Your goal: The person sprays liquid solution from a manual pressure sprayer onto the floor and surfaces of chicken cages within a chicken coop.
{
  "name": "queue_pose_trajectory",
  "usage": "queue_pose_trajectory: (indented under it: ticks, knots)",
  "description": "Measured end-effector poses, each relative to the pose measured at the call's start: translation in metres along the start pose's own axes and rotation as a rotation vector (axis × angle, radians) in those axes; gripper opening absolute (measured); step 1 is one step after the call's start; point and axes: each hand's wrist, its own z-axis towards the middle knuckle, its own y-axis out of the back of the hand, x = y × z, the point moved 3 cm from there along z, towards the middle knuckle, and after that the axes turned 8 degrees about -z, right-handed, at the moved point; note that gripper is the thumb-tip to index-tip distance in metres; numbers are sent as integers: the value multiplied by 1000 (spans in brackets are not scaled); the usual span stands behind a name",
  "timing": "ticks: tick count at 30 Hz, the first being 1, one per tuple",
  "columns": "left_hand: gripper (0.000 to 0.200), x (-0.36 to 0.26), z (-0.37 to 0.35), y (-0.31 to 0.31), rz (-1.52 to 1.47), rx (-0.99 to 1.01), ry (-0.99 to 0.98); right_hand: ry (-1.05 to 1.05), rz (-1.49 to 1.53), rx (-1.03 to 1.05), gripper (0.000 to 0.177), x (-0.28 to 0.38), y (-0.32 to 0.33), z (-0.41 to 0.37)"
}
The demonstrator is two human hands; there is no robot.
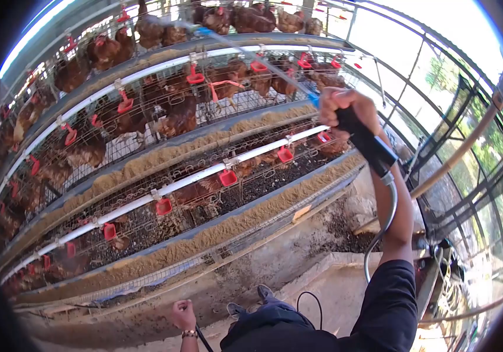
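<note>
My right hand (351, 111) is raised at the upper right, fingers wrapped round the black handle of a spray wand (375, 149). Its thin lance, with blue fittings, reaches up and left in front of the cages, where the far end blurs. A grey hose (390, 217) curves down from the handle along my forearm. At the bottom, my left hand (184, 315) is closed, low in front of the cage row, with a bracelet on the wrist. A black bar (203, 339) runs down from beside it; whether the fingers grip it is hidden.
Tiered wire cages hold several brown hens (175, 117). Feed troughs (204, 144) with brown feed and white water pipes (193, 183) with red drinker cups (228, 178) run along them. Mesh wall framing (410, 76) and a bamboo pole (457, 155) stand at the right. Concrete (345, 287) lies below.
</note>
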Motion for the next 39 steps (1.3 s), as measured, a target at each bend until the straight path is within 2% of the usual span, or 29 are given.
queue_pose_trajectory:
  ticks: [1, 3, 6, 7, 9, 10, 13, 15, 18, 19, 20, 21, 22, 23, 25, 27, 28, 29, 30, 31, 32, 34, 35, 36, 37, 38, 39]
  knots:
    - [17, 13, -6, -12, 97, -34, 17, -35, 2, -24, 17, 0, 29, 4]
    - [18, 20, -17, -18, 210, -90, 58, -35, -134, -363, 23, -3, 114, 13]
    - [18, 17, -34, -23, 256, -168, 131, 57, -167, -745, 30, -5, 226, 7]
    - [18, 24, -38, -23, 253, -187, 142, 108, -197, -868, 32, -6, 240, 11]
    - [17, 43, -48, -21, 250, -225, 159, 32, -198, -882, 32, -4, 219, 27]
    - [16, 47, -53, -20, 294, -243, 172, 27, -93, -649, 30, -10, 222, 46]
    - [15, 42, -68, -15, 334, -295, 236, -10, -84, -228, 23, -10, 102, 94]
    - [15, 42, -80, -6, 332, -315, 271, -2, 63, 70, 23, -9, 19, 105]
    - [15, 68, -100, 15, 309, -400, 320, 53, 102, 193, 23, -21, 1, 131]
    - [15, 80, -109, 23, 296, -437, 340, 52, 23, 62, 23, -20, 1, 132]
    - [15, 90, -115, 32, 286, -463, 384, 51, 66, 21, 25, -31, 21, 147]
    - [15, 100, -122, 43, 275, -485, 428, 73, 46, -236, 25, -39, 32, 151]
    - [15, 110, -128, 53, 266, -502, 469, 73, 80, -242, 25, -52, 53, 165]
    - [15, 120, -130, 60, 272, -509, 494, 92, 24, -509, 25, -55, 40, 166]
    - [16, 139, -130, 78, 288, -522, 537, 316, -123, -783, 25, -57, 6, 180]
    - [15, 155, -124, 94, 338, -522, 562, 236, -75, -634, 25, -61, -46, 202]
    - [14, 167, -120, 103, 328, -513, 589, 134, 122, -147, 24, -70, -63, 224]
    - [14, 178, -113, 113, 315, -505, 614, 222, -11, -232, 21, -63, -124, 225]
    - [13, 187, -109, 125, 311, -517, 608, 113, 88, 10, 19, -45, -205, 205]
    - [13, 194, -106, 139, 309, -532, 603, 20, 230, 240, 18, -43, -253, 206]
    - [16, 206, -105, 154, 240, -547, 570, -18, 287, 397, 17, -39, -299, 200]
    - [21, 234, -113, 194, 117, -585, 506, 8, 259, 404, 17, -46, -344, 206]
    - [26, 255, -122, 215, -260, -540, 628, 21, 246, 414, 17, -49, -368, 209]
    - [31, 274, -132, 234, -649, -489, 723, 48, 264, 342, 18, -58, -376, 220]
    - [37, 280, -145, 252, -1044, -422, 791, 46, 208, 149, 18, -73, -369, 237]
    - [37, 240, -153, 280, -1255, -417, 834, 283, 89, -29, 21, -94, -357, 266]
    - [37, 187, -161, 316, -1468, -404, 871, 227, 160, -244, 24, -88, -388, 250]
